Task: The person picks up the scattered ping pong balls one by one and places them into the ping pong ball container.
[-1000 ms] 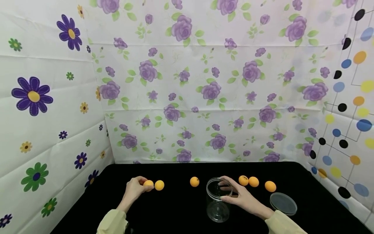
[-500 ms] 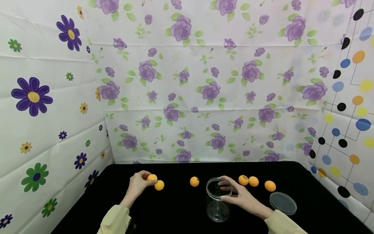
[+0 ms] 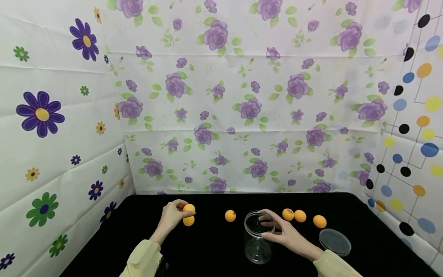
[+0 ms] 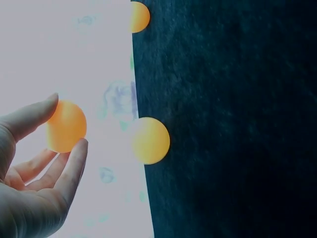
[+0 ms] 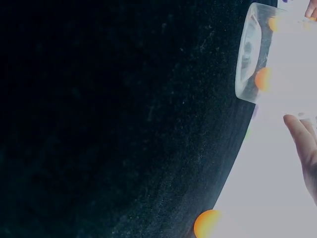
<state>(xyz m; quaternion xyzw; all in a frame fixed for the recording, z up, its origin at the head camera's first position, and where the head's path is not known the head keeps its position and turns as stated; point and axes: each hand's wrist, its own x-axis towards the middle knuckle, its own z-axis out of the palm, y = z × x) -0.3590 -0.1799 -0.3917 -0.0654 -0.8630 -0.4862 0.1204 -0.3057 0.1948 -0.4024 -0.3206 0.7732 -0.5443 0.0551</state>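
In the head view my left hand (image 3: 171,217) pinches an orange ping-pong ball (image 3: 189,208) between thumb and fingertips. The left wrist view shows this held ball (image 4: 67,127) raised, apart from a second ball (image 4: 151,141) that lies on the black cloth. From the head, the second ball (image 3: 188,221) appears just below the held one. A clear, lidless jar (image 3: 257,248) stands upright right of centre. My right hand (image 3: 290,235) holds it near the rim from the right, thumb in front and fingers behind. Only part of that hand shows in the right wrist view.
One ball (image 3: 230,216) lies between the left hand and the jar. Behind the right hand are three more: a printed ball (image 3: 288,214), a plain ball (image 3: 300,216) and another ball (image 3: 320,221). A translucent round lid (image 3: 335,241) lies on the black cloth (image 3: 207,250) at right.
My left hand has lifted its ball off the cloth and carried it right, over the neighbouring ball. The right hand and the jar have stayed in place.
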